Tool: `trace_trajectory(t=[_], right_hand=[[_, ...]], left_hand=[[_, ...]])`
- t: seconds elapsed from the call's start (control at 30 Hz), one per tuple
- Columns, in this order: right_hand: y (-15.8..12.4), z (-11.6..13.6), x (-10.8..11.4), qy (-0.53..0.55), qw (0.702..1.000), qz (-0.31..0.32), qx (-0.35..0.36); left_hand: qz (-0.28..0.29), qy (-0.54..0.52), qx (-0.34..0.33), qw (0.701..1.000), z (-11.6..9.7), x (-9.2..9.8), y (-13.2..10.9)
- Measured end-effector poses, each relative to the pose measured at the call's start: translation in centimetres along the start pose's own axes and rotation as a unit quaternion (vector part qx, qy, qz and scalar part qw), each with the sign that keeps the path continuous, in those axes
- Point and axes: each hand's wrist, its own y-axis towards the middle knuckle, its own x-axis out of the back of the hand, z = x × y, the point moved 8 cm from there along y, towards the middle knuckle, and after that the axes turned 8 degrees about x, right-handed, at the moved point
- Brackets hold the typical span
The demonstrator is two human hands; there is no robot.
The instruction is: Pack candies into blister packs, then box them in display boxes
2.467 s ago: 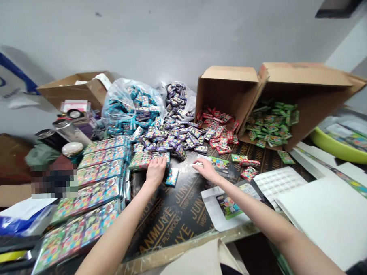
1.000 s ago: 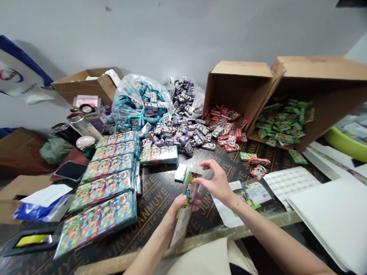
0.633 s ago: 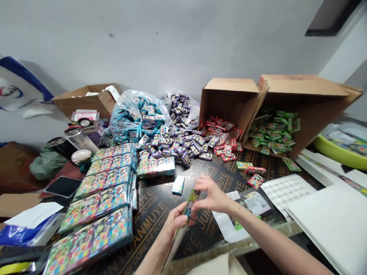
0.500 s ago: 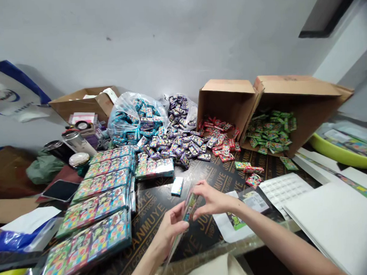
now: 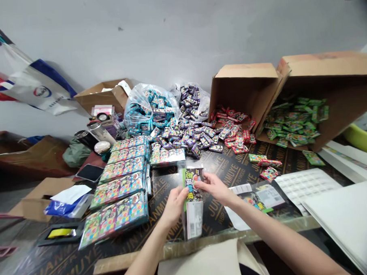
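A clear plastic bag with a printed card in it [image 5: 192,185] is held upright over the near part of the table, its black, green and red printed face towards me. A white panel with a barcode shows at its lower end. My left hand [image 5: 175,202] is closed, pinching the bag's left edge between thumb and fingers. On the opposite edge my right hand [image 5: 216,189] is closed too, thumb across the printed front. Beyond the bag lies a row of small colourful packets [image 5: 167,156]. Flat printed bags [image 5: 255,200] lie to the right of my right hand.
Stacked packet sets [image 5: 119,205] line the left side. Purple packets [image 5: 198,137] spill from plastic bags at the back; a clear bag [image 5: 152,108] holds blue ones. Red packets [image 5: 237,119] and green packets [image 5: 295,120] lie in tipped cartons. White sheets [image 5: 348,219] lie right.
The bag has turned from nearly edge-on to facing me, held by both hands throughout. The small white-topped packet on the table is now hidden. My view has shifted left.
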Motion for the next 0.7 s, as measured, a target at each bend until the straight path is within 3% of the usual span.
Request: trace_trajectory(t=[0.1, 0.17, 0.3, 0.33, 0.4, 0.53, 0.6, 0.7], right_hand=[[0.4, 0.3, 0.4, -0.002, 0.999, -0.037, 0.029], [0.2, -0.1, 0.4, 0.016, 0.999, -0.032, 0.009], [-2.1, -3.3, -2.0, 0.091, 0.983, 0.127, -0.1], [-2.8, -4.1, -2.2, 0.092, 0.978, 0.151, -0.111], [-3.5, -5.3, -1.6, 0.074, 0.981, 0.143, -0.11], [-2.7, -5.2, 0.7, 0.035, 0.996, 0.042, -0.063], [-1.7, -4.0, 2.2, 0.056, 0.996, -0.064, -0.028], [-1.4, -2.7, 3.9, 0.094, 0.962, -0.255, -0.01]], left_hand=[[-0.054, 0.117, -0.033, 0.991, -0.1, 0.9, 0.2], [-0.091, 0.134, -0.039, 0.986, -0.1, 1.6, 0.5], [-0.116, 0.065, -0.028, 0.991, 0.9, 2.6, 1.2], [-0.106, 0.043, -0.02, 0.993, 1.4, 2.6, 1.4], [-0.064, 0.014, 0.003, 0.998, 2.6, 2.0, 1.5], [0.002, -0.009, 0.008, 1.0, 4.5, 0.5, 1.1], [0.012, -0.019, 0.001, 1.0, 4.8, -0.5, 0.7], [0.022, -0.098, -0.002, 0.995, 4.5, -2.6, 0.4]])
